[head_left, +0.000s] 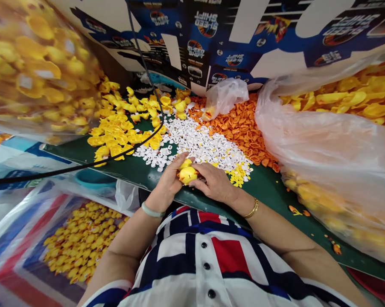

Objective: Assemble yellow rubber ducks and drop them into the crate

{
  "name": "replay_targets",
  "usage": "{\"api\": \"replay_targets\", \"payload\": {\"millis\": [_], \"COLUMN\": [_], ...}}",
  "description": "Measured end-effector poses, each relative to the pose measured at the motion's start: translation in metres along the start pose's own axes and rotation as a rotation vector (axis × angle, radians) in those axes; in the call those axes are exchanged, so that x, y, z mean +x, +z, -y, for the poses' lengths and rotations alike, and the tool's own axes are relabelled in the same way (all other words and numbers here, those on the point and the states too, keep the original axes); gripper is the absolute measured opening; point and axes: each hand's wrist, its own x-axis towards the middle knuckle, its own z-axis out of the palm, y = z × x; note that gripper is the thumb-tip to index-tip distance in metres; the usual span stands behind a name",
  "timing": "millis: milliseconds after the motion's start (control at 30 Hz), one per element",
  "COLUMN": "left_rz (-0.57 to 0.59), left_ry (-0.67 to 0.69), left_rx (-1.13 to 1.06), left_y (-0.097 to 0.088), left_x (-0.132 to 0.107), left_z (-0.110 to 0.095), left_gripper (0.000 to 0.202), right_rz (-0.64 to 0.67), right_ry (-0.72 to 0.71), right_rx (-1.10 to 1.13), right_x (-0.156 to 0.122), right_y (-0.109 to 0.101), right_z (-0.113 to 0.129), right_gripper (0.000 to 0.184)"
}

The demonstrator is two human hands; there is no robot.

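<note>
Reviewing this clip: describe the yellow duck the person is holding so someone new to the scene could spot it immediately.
On the dark green table, find the heap of small white pieces. At its near edge, the person's left hand and right hand meet around a yellow toy duck, the only yellow piece held in the hands rather than lying in a pile.

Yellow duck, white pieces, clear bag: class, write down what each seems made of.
The yellow toy duck looks like moulded soft plastic or rubber, its surface smooth and glossy. The small white pieces seem plastic too, with a faint sheen, though they are too small to be sure. The clear bag looks like thin polythene film: translucent, creased and shiny.
</note>
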Motion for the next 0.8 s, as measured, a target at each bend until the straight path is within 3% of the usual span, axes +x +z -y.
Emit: {"api": "replay_targets", "payload": {"millis": [167,300,467,567,700,800], "left_rz": [-0.007,-0.004,-0.011,-0.021,0.105,0.183], "left_ry": [0.068,0.041,0.110,0.279,0.694,0.837], "left_rx": [0.147,0.124,0.239,0.506,1.140,1.545], "left_y": [-0.002,0.002,0.001,-0.010,-0.037,-0.058], "left_x": [0.000,-0.001,-0.002,-0.010,-0.037,-0.058], "left_z": [-0.001,0.000,-0.003,-0.009,-0.018,-0.015], "left_gripper": [0.037,0.030,0.037,0.049,0.065,0.056], "right_rz": [0.082,0.085,0.111,0.133,0.182,0.242], "right_ry": [0.050,0.093,0.121,0.185,0.228,0.162], "right_rx": [0.143,0.179,0.226,0.381,0.463,0.404], "right_x": [-0.001,-0.001,0.000,0.001,0.000,-0.001], "right_y": [0.000,0.000,0.003,0.006,0.012,0.019], "right_z": [0.004,0.008,0.003,-0.005,-0.013,-0.012], "right_gripper": [0.036,0.035,0.035,0.032,0.031,0.031]}}
